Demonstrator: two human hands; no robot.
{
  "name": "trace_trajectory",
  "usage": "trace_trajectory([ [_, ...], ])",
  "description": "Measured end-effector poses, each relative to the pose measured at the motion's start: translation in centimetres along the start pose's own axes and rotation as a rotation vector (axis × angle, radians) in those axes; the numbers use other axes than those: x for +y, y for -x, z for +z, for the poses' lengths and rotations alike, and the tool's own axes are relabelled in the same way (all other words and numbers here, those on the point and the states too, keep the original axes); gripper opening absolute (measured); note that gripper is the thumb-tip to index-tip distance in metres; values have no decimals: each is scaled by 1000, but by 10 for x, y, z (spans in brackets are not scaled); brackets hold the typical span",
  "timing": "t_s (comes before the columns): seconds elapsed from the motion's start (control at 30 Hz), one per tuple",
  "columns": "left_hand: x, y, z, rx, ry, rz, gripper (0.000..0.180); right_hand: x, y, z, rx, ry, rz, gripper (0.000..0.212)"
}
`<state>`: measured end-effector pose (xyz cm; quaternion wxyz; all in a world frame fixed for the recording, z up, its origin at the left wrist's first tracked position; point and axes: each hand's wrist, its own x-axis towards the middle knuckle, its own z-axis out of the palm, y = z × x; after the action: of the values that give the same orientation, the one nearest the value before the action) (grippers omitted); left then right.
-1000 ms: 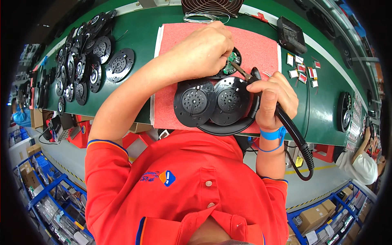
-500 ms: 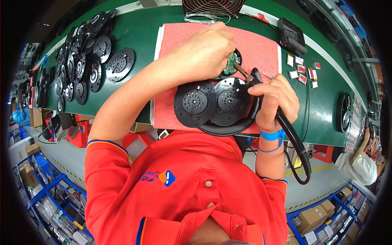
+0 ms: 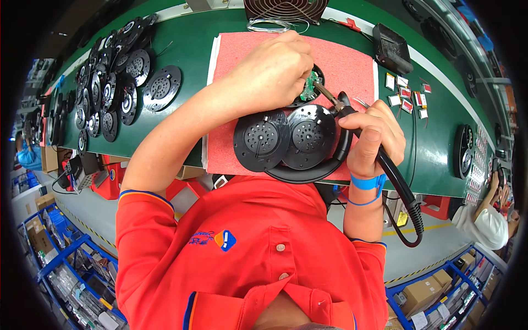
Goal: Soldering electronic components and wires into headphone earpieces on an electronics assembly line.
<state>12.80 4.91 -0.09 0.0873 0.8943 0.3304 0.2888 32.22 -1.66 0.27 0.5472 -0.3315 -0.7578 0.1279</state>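
My right hand (image 3: 378, 137) is wrapped round the black handle of a soldering iron (image 3: 395, 177). The iron's metal tip touches or nearly touches a green circuit board (image 3: 309, 88) seated in a round black headphone cup. Beside that board my left hand (image 3: 275, 69) is closed, its fingertips drawn together; whatever they hold is hidden behind the hand. Nearer my body lie two black perforated discs, a left one (image 3: 261, 140) and a right one (image 3: 309, 136), partly overlapping. A curved black headband (image 3: 308, 176) runs round them on the pink mat (image 3: 228, 55).
Many black discs (image 3: 110, 82) lie on the green table at left. Small flat battery packs (image 3: 406, 92) with wires, a black tray (image 3: 391, 48) and another headphone (image 3: 463, 151) are at right. Wire coil (image 3: 269, 25) and fan grille (image 3: 286, 10) stand behind the mat.
My left hand has moved slightly left, showing a bit more of the board. The soldering iron and right hand have shifted slightly right, with the iron's cable end moving along.
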Motion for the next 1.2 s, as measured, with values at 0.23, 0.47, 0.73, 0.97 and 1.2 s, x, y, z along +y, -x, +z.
trace_trajectory([
  [0.23, -3, 6, 2, 62, 216, -116, 5, 0, 1, -1, 2, -1, 18, 50],
  [0.47, -1, 7, 0, 28, 187, -89, 3, 0, 1, 1, 0, -8, 24, 50],
  [0.73, 5, 5, -1, 5, 1, -65, 6, 0, -1, 5, -3, -30, 0, 42],
  [0.97, 15, 7, 2, -20, -111, -99, 10, -1, 0, 5, -14, -28, -18, 39],
  [1.2, 13, 3, 4, 2, -126, -90, 11, 1, -3, 4, -17, -14, -10, 40],
])
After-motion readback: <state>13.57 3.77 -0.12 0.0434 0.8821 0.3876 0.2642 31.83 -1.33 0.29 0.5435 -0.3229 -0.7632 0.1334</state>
